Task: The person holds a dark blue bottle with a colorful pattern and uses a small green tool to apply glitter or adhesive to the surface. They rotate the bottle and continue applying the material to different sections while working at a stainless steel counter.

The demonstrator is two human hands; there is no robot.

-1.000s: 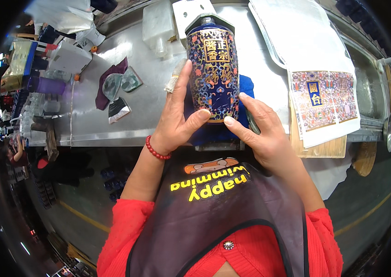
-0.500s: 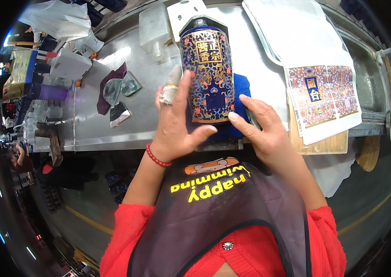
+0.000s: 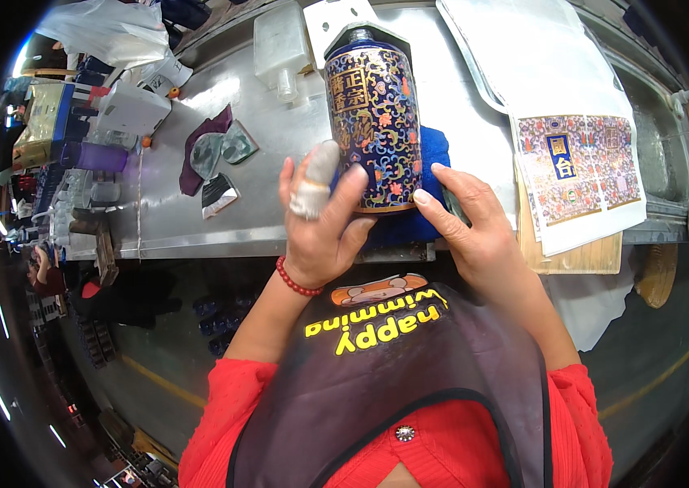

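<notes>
While my left hand [image 3: 324, 232] grips the tall blue floral-patterned bottle [image 3: 375, 130] on the blue cloth [image 3: 434, 154], right hand [image 3: 475, 236] only fingertip-steadying, I judge toppling possible off the steel bench [image 3: 263, 187] edge.

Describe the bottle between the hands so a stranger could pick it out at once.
Start at the long metal worktable and go to its near edge, where a blue cloth lies. On it rests the bottle, between the left hand and the right hand. It alone is a dark blue cylinder covered in gold and coloured floral ornament.
</notes>
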